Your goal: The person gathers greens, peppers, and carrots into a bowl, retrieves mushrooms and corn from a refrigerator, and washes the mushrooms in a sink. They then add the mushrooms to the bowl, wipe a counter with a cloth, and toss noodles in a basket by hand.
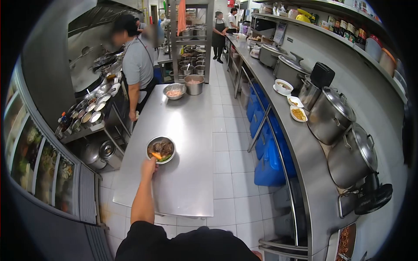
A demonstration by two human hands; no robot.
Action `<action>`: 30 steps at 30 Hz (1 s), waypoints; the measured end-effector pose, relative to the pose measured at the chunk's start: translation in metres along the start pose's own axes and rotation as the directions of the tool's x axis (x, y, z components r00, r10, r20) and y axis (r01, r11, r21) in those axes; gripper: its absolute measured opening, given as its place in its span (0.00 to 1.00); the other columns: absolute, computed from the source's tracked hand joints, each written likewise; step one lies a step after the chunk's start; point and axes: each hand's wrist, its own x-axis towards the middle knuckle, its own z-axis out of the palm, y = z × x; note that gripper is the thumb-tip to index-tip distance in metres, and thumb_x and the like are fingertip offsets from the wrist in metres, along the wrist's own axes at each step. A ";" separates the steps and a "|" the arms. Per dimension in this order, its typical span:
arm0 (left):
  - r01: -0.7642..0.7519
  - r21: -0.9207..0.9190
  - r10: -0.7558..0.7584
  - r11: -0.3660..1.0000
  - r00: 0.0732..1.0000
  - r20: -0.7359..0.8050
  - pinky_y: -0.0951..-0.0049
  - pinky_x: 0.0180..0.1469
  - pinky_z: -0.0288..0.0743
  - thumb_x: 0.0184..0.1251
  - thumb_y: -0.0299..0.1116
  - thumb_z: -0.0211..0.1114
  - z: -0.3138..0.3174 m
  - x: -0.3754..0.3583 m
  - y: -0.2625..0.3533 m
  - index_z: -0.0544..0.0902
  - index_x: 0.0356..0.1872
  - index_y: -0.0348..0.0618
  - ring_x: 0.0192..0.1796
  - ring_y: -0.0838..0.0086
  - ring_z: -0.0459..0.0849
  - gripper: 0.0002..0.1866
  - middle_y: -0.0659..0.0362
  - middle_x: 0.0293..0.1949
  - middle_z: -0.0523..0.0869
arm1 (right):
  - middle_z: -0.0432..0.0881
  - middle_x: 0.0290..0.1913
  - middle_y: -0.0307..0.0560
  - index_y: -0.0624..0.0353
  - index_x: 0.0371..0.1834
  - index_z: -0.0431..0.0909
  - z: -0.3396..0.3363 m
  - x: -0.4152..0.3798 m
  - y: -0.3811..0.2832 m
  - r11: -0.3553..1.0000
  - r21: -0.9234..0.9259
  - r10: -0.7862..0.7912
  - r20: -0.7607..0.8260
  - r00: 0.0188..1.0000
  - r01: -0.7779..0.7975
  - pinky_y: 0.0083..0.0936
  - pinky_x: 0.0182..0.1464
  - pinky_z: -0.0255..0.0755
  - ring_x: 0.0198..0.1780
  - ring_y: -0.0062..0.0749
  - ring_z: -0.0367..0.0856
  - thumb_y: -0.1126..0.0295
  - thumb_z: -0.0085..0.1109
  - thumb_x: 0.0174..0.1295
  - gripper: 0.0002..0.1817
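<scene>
My left hand (pixel 149 166) reaches out over the steel table (pixel 187 187) and is closed on the near left rim of a metal bowl (pixel 174 152). Inside the bowl lie dark brown meat, orange carrot-like pieces and some green vegetable. The bowl rests on the left-middle part of the tabletop. Of my right side only a sliver of skin shows at the bottom edge, beside the black shirt; the right hand is out of sight.
A metal bowl (pixel 174 96) and a pot (pixel 194 90) of pinkish food stand at the table's far end. A co-worker (pixel 138 61) stands left by the stove counter. Along the right counter (pixel 278 104) are large lidded pots (pixel 333 119) and small white dishes (pixel 298 114).
</scene>
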 end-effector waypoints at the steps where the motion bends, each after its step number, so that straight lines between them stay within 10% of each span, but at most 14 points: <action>1: -0.016 0.027 0.017 1.000 0.999 -0.033 0.67 0.23 0.78 0.65 0.42 0.55 0.003 -0.006 0.002 0.83 0.40 0.36 0.19 0.69 0.83 0.18 0.54 0.22 0.85 | 0.87 0.43 0.56 0.59 0.54 0.82 -0.009 0.011 -0.002 1.000 -0.022 0.000 0.017 1.000 0.000 0.39 0.43 0.80 0.42 0.50 0.87 0.51 0.57 0.66 0.24; 10: 0.059 0.042 -0.041 0.997 0.937 -0.348 0.61 0.35 0.80 0.61 0.44 0.60 0.050 -0.069 -0.007 0.83 0.47 0.38 0.29 0.60 0.88 0.21 0.50 0.34 0.89 | 0.88 0.45 0.57 0.59 0.55 0.82 -0.109 0.125 -0.022 0.709 -0.548 -0.308 0.326 0.894 0.444 0.40 0.47 0.80 0.45 0.53 0.87 0.50 0.57 0.65 0.25; 12: 0.041 0.095 -0.004 0.995 0.930 -0.369 0.57 0.42 0.79 0.61 0.44 0.60 0.062 -0.076 -0.014 0.83 0.49 0.39 0.37 0.54 0.88 0.21 0.47 0.37 0.89 | 0.84 0.51 0.61 0.56 0.55 0.83 -0.140 0.099 -0.110 0.847 -0.383 -0.281 0.266 0.922 0.369 0.41 0.59 0.74 0.56 0.58 0.81 0.46 0.55 0.66 0.27; 18: 0.018 0.223 0.097 0.975 0.864 -0.493 0.51 0.52 0.76 0.62 0.47 0.57 0.086 -0.097 0.005 0.82 0.54 0.45 0.49 0.45 0.85 0.23 0.43 0.44 0.88 | 0.85 0.50 0.61 0.59 0.55 0.82 -0.162 0.170 -0.263 0.535 -0.442 -0.672 0.295 0.680 0.720 0.39 0.58 0.74 0.56 0.54 0.82 0.44 0.54 0.67 0.29; 30: 0.154 0.119 -0.055 0.981 0.807 -0.588 0.51 0.55 0.76 0.63 0.49 0.58 0.153 -0.016 0.059 0.80 0.57 0.42 0.51 0.45 0.85 0.27 0.41 0.46 0.87 | 0.85 0.54 0.59 0.54 0.62 0.78 -0.134 0.258 -0.481 0.471 -0.499 -0.331 0.664 0.670 0.727 0.37 0.61 0.73 0.58 0.51 0.82 0.44 0.57 0.66 0.30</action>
